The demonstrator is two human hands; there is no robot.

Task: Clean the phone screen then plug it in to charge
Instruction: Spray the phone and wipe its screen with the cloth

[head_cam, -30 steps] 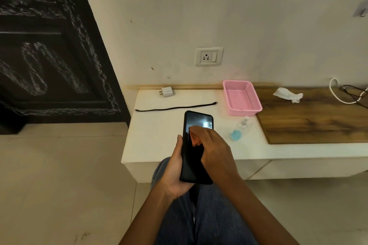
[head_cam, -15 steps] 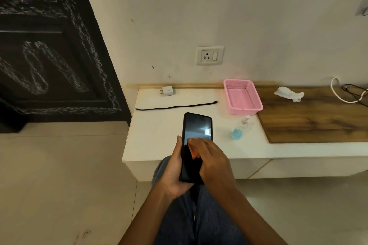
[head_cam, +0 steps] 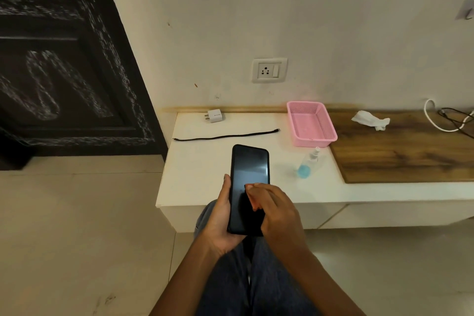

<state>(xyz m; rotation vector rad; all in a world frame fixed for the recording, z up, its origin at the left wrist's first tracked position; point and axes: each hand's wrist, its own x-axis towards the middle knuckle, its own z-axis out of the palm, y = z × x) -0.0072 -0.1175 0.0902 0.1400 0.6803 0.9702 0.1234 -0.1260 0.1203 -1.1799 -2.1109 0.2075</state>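
My left hand (head_cam: 220, 223) grips the black phone (head_cam: 250, 169) from below and along its left edge, holding it upright over my lap, screen toward me. My right hand (head_cam: 275, 210) lies over the lower half of the dark screen with its fingers curled and the fingertips touching the glass; I see nothing in it. On the white table, a white charger adapter (head_cam: 215, 115) lies near the wall and a black cable (head_cam: 225, 135) lies stretched out in front of it. A wall socket (head_cam: 269, 70) with a switch sits above the table.
A pink basket (head_cam: 311, 124) stands at the back of the white table (head_cam: 195, 174), with a small spray bottle of blue liquid (head_cam: 307, 163) in front of it. A crumpled white tissue (head_cam: 370, 120) and loose cords (head_cam: 446, 117) lie on the wooden board (head_cam: 405, 154). A dark door (head_cam: 64, 59) stands left.
My right hand's fingertips have slid down the screen toward me, uncovering more of the upper glass. The phone and my left hand have barely moved.
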